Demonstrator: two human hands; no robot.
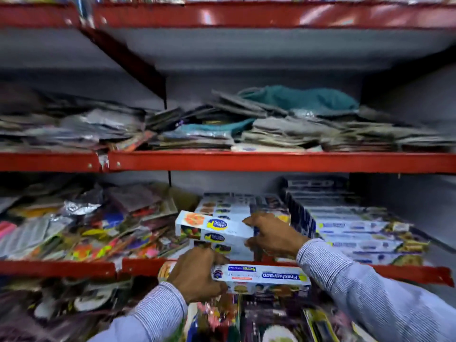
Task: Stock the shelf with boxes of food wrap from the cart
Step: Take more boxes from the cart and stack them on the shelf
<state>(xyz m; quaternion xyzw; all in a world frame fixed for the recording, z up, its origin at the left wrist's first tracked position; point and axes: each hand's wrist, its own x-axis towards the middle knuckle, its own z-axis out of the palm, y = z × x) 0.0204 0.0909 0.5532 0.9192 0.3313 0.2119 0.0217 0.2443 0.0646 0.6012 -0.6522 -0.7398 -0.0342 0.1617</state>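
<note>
My left hand grips a long white food wrap box held level in front of the red shelf edge. My right hand is closed around the right end of another white box, the top one of a small stack on the shelf. Behind that stack lie more white boxes. To the right, several rows of white and blue boxes fill the shelf. The cart is out of view.
Loose colourful packets crowd the left part of the same shelf. The shelf above carries flat grey packets and a teal cloth. Below the shelf edge, more packets are heaped.
</note>
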